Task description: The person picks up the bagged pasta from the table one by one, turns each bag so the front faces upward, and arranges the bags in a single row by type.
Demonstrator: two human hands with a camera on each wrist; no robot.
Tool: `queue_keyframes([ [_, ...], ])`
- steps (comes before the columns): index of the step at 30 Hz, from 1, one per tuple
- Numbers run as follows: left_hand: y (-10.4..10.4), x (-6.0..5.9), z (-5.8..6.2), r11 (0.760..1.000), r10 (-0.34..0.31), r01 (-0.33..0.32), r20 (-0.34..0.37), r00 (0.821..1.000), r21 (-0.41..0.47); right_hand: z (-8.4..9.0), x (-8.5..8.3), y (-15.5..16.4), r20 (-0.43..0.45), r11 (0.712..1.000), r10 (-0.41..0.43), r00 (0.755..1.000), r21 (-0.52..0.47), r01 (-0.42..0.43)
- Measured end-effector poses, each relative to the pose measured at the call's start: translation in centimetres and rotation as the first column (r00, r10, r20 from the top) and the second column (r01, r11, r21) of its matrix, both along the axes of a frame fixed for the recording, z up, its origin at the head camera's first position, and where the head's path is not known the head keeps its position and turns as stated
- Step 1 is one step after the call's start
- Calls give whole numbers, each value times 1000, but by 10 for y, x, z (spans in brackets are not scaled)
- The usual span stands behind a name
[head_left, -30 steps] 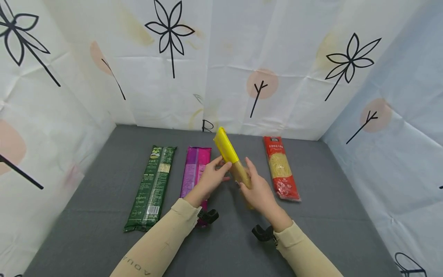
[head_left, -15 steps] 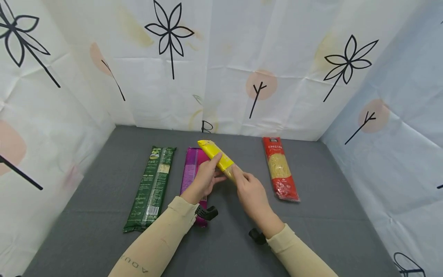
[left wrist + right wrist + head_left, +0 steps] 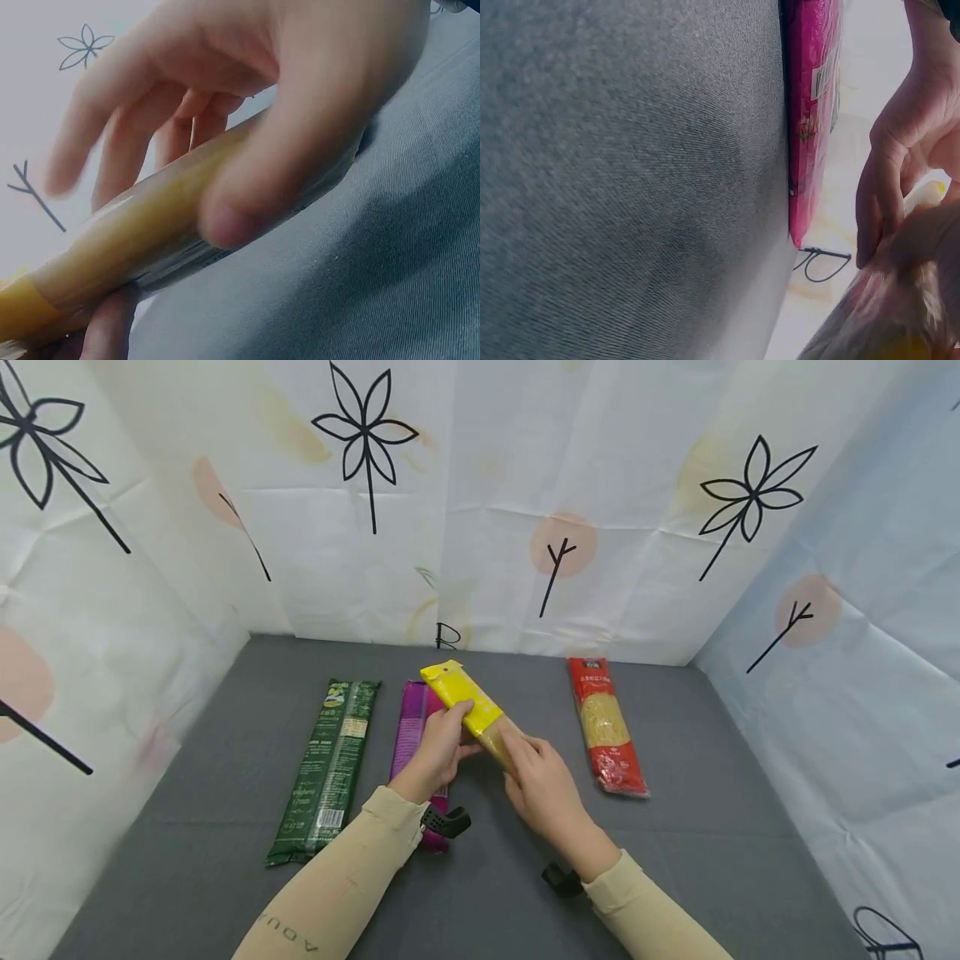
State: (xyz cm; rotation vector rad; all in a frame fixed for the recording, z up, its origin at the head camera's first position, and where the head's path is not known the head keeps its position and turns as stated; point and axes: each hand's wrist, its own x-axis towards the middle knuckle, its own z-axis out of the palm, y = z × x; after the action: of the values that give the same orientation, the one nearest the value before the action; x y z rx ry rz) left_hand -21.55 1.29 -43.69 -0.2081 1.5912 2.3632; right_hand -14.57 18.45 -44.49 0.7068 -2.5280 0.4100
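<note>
Between both hands, a yellow pasta pack (image 3: 468, 697) is held slantwise above the table, its clear part showing tan strands. My left hand (image 3: 438, 750) grips the yellow part, thumb on top and fingers underneath. My right hand (image 3: 549, 789) holds the clear lower part, fingers over the top and thumb at the near side. In the left wrist view, a blurred hand straddles the clear part of the pasta pack (image 3: 150, 214). At the right edge of the right wrist view, the hands and clear wrapping are partly cut off and blurred.
A purple-pink pack (image 3: 410, 727) lies partly under the left hand and forearm. Left of it lies a green spaghetti pack (image 3: 324, 777); a red noodle pack (image 3: 609, 727) lies to the right. Patterned cloth walls (image 3: 495, 468) border the grey table (image 3: 720, 827).
The yellow pasta pack has swung over to the left and tipped lower, its printed face now turned up. Both hands have shifted their grip on it; the other packs stay put.
</note>
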Motion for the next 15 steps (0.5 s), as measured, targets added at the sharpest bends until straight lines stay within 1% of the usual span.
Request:
queue_keyframes([
  [3, -2, -1, 1, 1000, -1, 1, -2, 1000, 2, 0, 2, 4, 97, 994, 21, 995, -112, -10],
  [5, -4, -1, 2, 1000, -3, 3, 0, 1000, 5, -1, 2, 6, 166, 981, 30, 986, -193, 2],
  [7, -6, -1, 2, 1000, -19, 19, -2, 1000, 8, 1, 2, 8, 256, 957, 53, 965, -288, 24],
  [8, -7, -1, 2, 1000, -29, 29, -1, 1000, 7, 2, 2, 9, 305, 943, 64, 950, -331, 43],
  [9, -7, -1, 2, 999, -42, 42, -4, 999, 5, 3, 1, 10, 358, 925, 74, 931, -373, 69],
  [10, -8, -1, 3, 998, -55, 55, -8, 998, 3, 4, 1, 11, 416, 905, 87, 905, -413, 103],
  [11, -9, -1, 3, 998, -67, 67, -12, 998, 2, 6, 0, 11, 477, 881, 104, 873, -451, 142],
  [13, -9, -1, 3, 996, -87, 87, -25, 996, -6, 8, -1, 12, 588, 834, 148, 795, -506, 219],
  [15, -10, 0, 4, 994, -104, 103, -35, 994, -24, 9, -1, 13, 679, 796, 186, 710, -528, 296],
])
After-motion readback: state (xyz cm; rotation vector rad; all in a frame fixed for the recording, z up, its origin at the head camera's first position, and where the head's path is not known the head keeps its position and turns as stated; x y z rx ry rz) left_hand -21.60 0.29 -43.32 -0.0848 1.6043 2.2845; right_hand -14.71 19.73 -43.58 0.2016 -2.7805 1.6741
